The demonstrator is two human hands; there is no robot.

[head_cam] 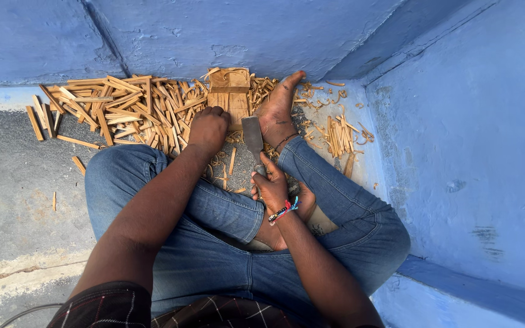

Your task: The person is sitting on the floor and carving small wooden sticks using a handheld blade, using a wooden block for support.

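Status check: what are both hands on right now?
Left hand fisted on wooden block. Right hand grips chisel, blade beside bare foot. Wood strips piled left.

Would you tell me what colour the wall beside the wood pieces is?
The wall is blue, painted and a little scuffed; the head view shows it.

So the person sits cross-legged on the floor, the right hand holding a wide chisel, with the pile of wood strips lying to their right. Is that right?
Not quite: the head view shows the big pile of wood strips lying to the person's left, with only a few strips on the right. The rest holds: they sit cross-legged and the right hand holds the wide chisel.
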